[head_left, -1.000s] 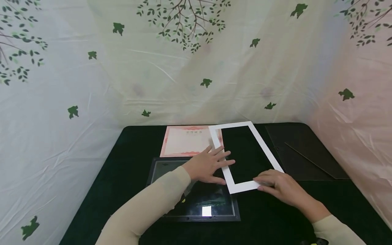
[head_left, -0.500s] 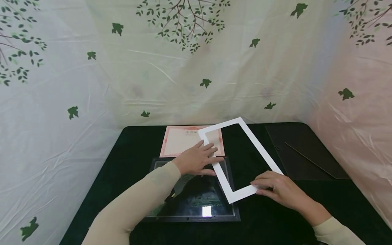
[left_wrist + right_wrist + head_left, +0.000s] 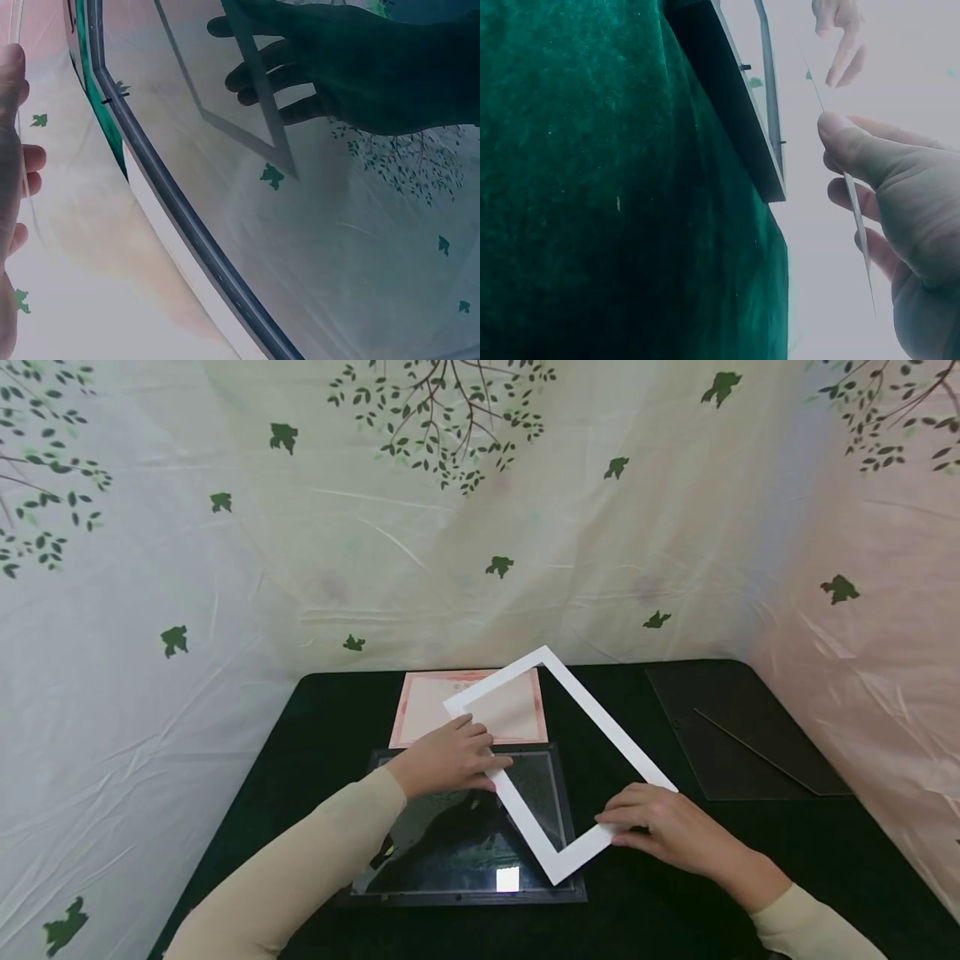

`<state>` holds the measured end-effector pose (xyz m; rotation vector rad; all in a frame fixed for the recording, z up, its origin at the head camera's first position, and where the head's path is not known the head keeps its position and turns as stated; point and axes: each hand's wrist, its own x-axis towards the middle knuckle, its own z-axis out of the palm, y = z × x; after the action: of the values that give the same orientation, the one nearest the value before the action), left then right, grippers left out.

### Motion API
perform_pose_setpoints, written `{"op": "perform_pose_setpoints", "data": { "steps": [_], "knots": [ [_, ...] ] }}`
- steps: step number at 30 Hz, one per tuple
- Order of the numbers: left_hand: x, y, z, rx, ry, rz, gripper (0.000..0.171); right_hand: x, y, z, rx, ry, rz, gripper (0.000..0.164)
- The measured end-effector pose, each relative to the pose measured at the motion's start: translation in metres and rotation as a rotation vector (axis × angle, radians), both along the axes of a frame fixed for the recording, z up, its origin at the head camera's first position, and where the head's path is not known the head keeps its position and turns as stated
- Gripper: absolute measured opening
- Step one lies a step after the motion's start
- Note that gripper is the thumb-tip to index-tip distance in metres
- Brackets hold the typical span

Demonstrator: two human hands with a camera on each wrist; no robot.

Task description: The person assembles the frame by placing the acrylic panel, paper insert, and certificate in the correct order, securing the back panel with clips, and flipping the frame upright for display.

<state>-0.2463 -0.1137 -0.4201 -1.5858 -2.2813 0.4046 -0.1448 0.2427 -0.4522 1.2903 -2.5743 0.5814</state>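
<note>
A white rectangular picture mat (image 3: 603, 722) with an open middle is held tilted above the table. My left hand (image 3: 446, 756) holds its left side, fingers over the strip. In the left wrist view the mat's thin edge (image 3: 27, 169) passes between that hand's thumb and fingers. At the near right corner, my right hand (image 3: 663, 825) pinches the mat; the right wrist view shows the thumb on one face and fingers on the other. Below lies a dark picture frame (image 3: 457, 899) with a glossy pane that mirrors the left hand and mat.
Behind the frame lies a certificate sheet (image 3: 427, 714) with a pink border, partly covered by the mat. A dark backing board (image 3: 675, 693) with a slanted strut (image 3: 750, 749) is at the right on the dark green tablecloth (image 3: 300, 735). A leaf-patterned curtain (image 3: 420, 593) surrounds the table.
The mat has swung left and turned anticlockwise, coming over the frame and certificate. My left hand has moved left with it; my right hand has shifted slightly left, keeping its hold on the corner.
</note>
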Motion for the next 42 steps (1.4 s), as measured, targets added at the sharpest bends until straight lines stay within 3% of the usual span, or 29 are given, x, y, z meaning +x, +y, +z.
{"op": "perform_pose_setpoints", "data": {
  "steps": [5, 10, 18, 26, 34, 42],
  "knots": [
    [0.004, -0.011, -0.001, 0.073, 0.020, -0.039, 0.044, -0.001, -0.007, 0.002, 0.045, -0.021, -0.060, 0.034],
    [0.011, -0.021, -0.001, 0.131, 0.050, -0.028, 0.044, -0.002, -0.016, 0.003, 0.105, -0.030, -0.135, 0.038],
    [0.027, -0.035, -0.001, 0.261, 0.087, 0.016, 0.042, -0.009, -0.034, 0.004, 0.060, 0.093, -0.176, 0.044],
    [0.041, -0.039, 0.000, 0.406, 0.162, 0.075, 0.041, -0.012, -0.054, -0.002, 0.035, 0.169, -0.290, 0.057],
    [0.052, -0.035, -0.001, 0.507, 0.152, 0.159, 0.040, -0.011, -0.072, -0.007, 0.010, 0.161, -0.301, 0.072],
    [0.059, -0.033, -0.003, 0.545, 0.112, 0.211, 0.041, -0.009, -0.077, -0.012, -0.011, 0.218, -0.252, 0.057]
  ]
}}
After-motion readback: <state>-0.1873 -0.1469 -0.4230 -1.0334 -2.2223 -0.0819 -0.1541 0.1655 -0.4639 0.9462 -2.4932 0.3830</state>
